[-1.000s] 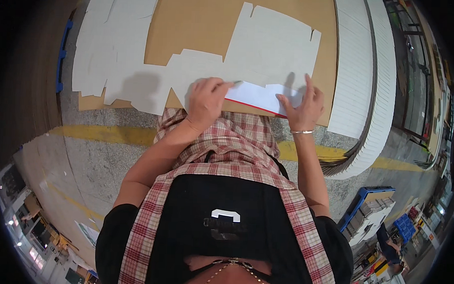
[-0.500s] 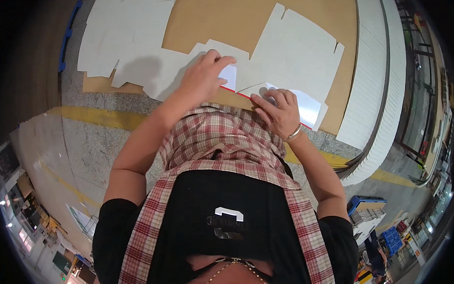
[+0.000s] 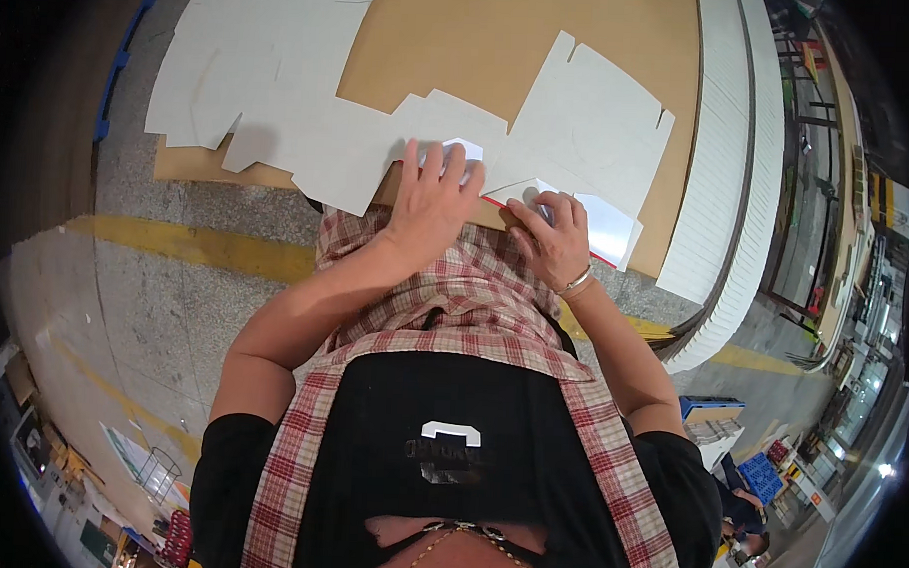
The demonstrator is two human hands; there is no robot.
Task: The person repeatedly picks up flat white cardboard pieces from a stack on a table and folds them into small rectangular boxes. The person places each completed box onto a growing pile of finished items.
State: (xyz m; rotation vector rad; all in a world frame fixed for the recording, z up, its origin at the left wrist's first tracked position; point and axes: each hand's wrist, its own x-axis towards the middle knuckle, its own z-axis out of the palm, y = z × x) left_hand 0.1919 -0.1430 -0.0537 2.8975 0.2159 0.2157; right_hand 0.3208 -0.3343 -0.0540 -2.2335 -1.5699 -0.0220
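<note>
A flat, die-cut cardboard box blank [image 3: 592, 124], greyish white on its upper face, lies near the front of my body. Along its near edge, flaps are folded over, showing a glossy white face with a red border; one folded flap [image 3: 610, 227] lies beside my right hand. My left hand [image 3: 432, 203] rests over another folded flap [image 3: 466, 147], fingers stretched and slightly spread, pressing on it. Bent fingers of my right hand [image 3: 554, 242] grip the fold at the near edge, thumb close to the index finger. What lies under the fingertips is hidden.
Brown cardboard [image 3: 523, 46] lies beneath the blank. More white blanks [image 3: 252, 67] spread to the left. A long row of stacked white sheets [image 3: 724, 173] curves along the right. The concrete floor has a yellow stripe [image 3: 196, 243]. A person [image 3: 745, 514] is at the far lower right.
My left hand has come down toward me and flattened, its fingers now stretched over the fold instead of curled. A near-edge flap left of it now lies folded out. My right hand stays at the fold.
</note>
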